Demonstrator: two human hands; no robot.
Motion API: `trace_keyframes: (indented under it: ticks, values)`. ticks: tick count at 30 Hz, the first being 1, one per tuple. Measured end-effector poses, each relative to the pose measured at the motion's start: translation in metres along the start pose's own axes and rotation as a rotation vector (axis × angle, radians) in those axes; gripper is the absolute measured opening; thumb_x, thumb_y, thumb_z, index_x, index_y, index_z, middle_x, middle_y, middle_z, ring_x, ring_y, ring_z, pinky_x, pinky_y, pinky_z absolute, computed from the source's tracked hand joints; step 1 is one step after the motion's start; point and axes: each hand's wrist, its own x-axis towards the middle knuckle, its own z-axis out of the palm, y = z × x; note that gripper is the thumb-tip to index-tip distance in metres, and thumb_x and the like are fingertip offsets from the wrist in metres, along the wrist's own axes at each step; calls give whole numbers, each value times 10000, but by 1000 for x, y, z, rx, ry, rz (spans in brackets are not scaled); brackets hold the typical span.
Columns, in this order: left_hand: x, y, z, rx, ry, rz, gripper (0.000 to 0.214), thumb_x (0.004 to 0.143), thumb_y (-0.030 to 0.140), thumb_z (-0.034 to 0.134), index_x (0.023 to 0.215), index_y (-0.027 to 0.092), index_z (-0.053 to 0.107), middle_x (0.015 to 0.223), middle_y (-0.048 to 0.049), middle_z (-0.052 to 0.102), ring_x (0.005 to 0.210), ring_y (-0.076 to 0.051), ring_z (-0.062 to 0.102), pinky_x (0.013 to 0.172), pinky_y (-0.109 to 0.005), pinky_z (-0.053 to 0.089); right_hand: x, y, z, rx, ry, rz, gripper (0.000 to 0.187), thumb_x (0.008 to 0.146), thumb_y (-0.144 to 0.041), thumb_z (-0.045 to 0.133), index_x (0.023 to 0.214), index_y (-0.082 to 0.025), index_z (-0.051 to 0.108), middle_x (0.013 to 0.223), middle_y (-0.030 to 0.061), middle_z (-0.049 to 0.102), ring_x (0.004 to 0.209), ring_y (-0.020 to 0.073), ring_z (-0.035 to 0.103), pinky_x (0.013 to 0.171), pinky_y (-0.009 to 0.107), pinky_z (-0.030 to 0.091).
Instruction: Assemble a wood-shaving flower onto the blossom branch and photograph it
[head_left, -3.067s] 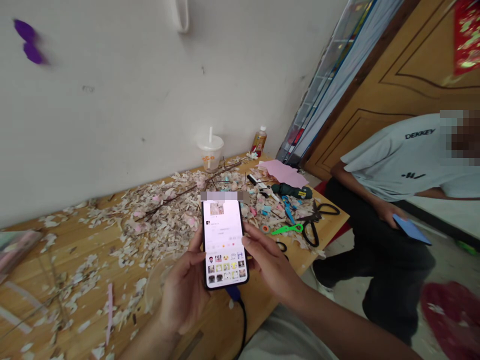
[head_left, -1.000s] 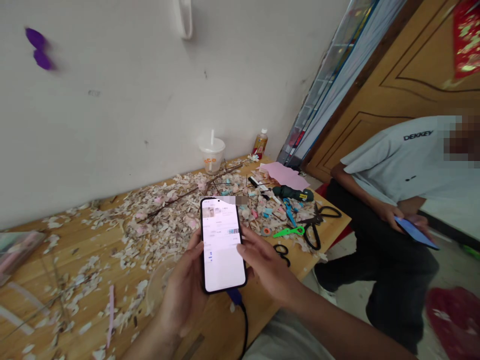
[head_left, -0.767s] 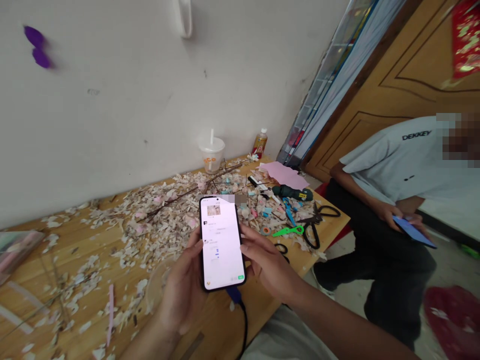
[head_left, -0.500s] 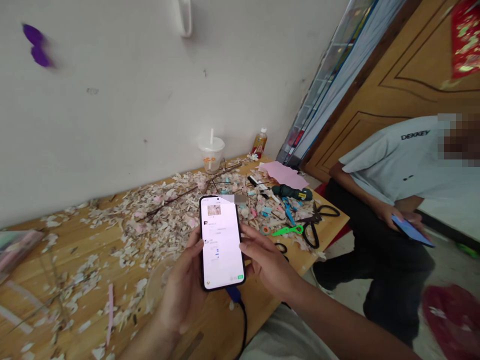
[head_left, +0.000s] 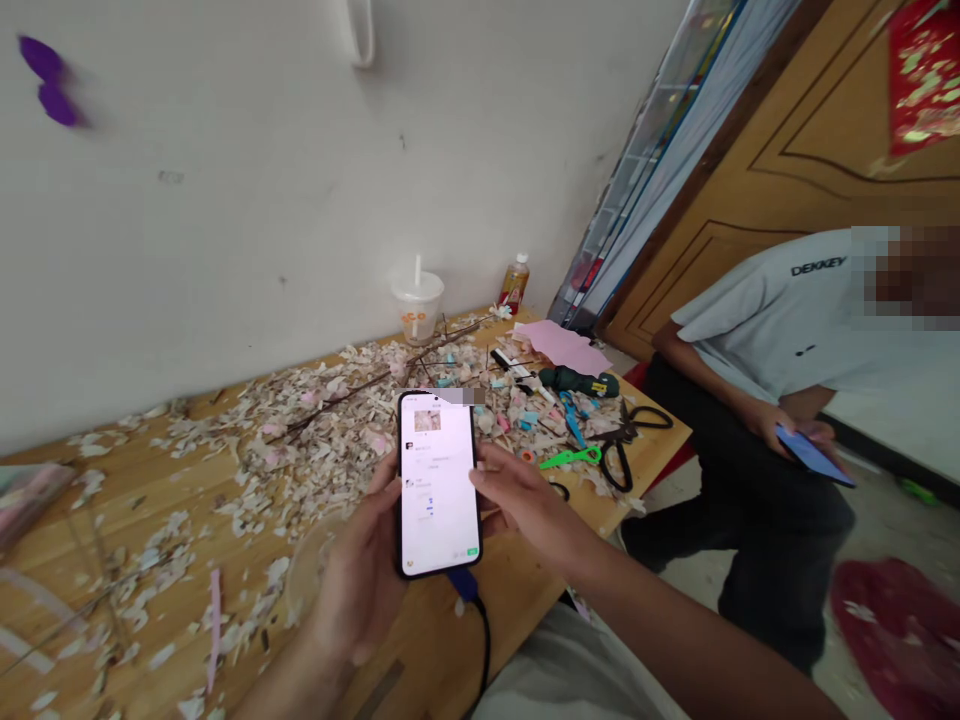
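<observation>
A black-edged smartphone (head_left: 439,490) with a lit white screen is held upright over the front of the table. My left hand (head_left: 367,560) grips its left side, thumb on the edge. On the other side my right hand (head_left: 525,505) holds the phone, its thumb at the right edge of the screen and its fingers partly hidden behind. Below the phone a blue plug with a black cable (head_left: 480,620) shows; whether it is connected to the phone I cannot tell.
Paper-like scraps (head_left: 315,440) cover much of the wooden table (head_left: 442,670). To the right lie black-handled scissors (head_left: 619,465), a green tool (head_left: 574,458) and a dark green cylinder (head_left: 577,382). A cup (head_left: 418,305) and bottle (head_left: 514,285) stand behind. A seated person (head_left: 757,330) holds another phone (head_left: 814,455).
The whole view has shifted slightly, so things sit a little further left. My right thumb has moved a little inward over the screen's edge. Both hands still hold the phone.
</observation>
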Motion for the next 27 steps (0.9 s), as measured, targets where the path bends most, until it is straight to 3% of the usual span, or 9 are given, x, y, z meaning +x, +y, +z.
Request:
trace_keyframes:
  ticks: [2, 5, 7, 13, 17, 21, 27]
  values:
    - [0, 4, 0, -8, 30, 5, 569, 911, 308, 606, 1472, 303, 508, 1396, -39, 666, 1272, -324, 622, 1035, -455, 507, -4, -2, 1, 36, -94, -5, 663, 773, -382, 821, 1369, -279, 551, 1177, 58, 733, 1004, 229, 716, 804, 337, 565]
    - [1, 8, 0, -13, 44, 10, 592, 905, 292, 606, 1484, 319, 485, 1407, -34, 657, 1252, -314, 636, 1027, -456, 517, -6, -2, 1, 106, -267, -40, 922, 738, -260, 854, 1513, -339, 361, 1482, 91, 549, 1246, 251, 613, 866, 346, 564]
    - [1, 9, 0, -15, 38, 11, 598, 902, 294, 607, 1486, 318, 482, 1414, -34, 652, 1252, -314, 636, 1037, -457, 512, -6, 1, 1, 134, -332, -68, 938, 770, -234, 832, 1535, -363, 305, 1576, 95, 435, 1317, 260, 558, 855, 339, 573]
    - [1, 10, 0, 2, 45, 10, 615, 891, 298, 608, 1492, 315, 479, 1386, -37, 670, 1248, -320, 640, 1046, -473, 510, -5, 4, -2, 127, -348, -54, 922, 824, -175, 788, 1553, -373, 259, 1603, 98, 385, 1255, 230, 605, 844, 314, 587]
    - [2, 8, -1, 13, 74, 10, 609, 892, 312, 586, 1492, 317, 480, 1373, -34, 677, 1257, -319, 635, 1031, -480, 527, -5, 6, -5, 183, -417, -83, 870, 823, -169, 807, 1519, -381, 329, 1586, 79, 420, 1194, 203, 644, 825, 292, 597]
    - [4, 8, -2, 41, 89, 12, 579, 911, 319, 561, 1485, 328, 488, 1394, -22, 662, 1311, -315, 593, 1032, -476, 532, -5, 8, -7, 169, -387, -73, 865, 847, -175, 794, 1535, -371, 308, 1577, 83, 444, 1245, 208, 619, 842, 301, 594]
    - [6, 4, -1, 113, 100, 14, 579, 921, 342, 574, 1492, 330, 477, 1374, -25, 676, 1319, -306, 586, 1004, -458, 552, -4, 13, -10, 109, -331, -109, 888, 849, -267, 814, 1563, -312, 288, 1490, 92, 564, 1252, 187, 632, 1062, 366, 479]
